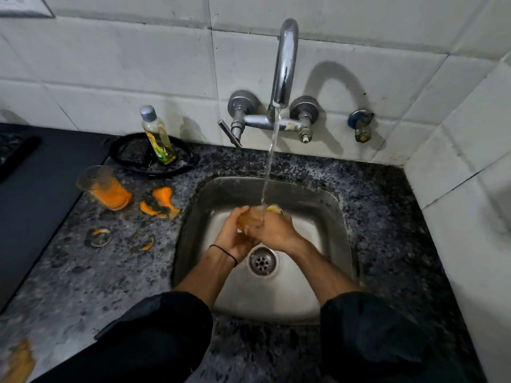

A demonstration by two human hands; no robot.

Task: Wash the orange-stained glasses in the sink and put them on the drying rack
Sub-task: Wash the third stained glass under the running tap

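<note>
Both hands, left (235,230) and right (272,230), grip one orange-stained clear glass (250,218) under running water; apparently mid-rinse. Second orange-filmed tumbler (106,189) waits, unwashed.

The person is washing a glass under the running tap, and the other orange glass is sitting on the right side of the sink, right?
Not quite. The other orange glass sits on the counter to the left of the sink, not the right, as the head view shows. The rest holds: both hands, left hand and right hand, hold a glass under the running tap.
</note>
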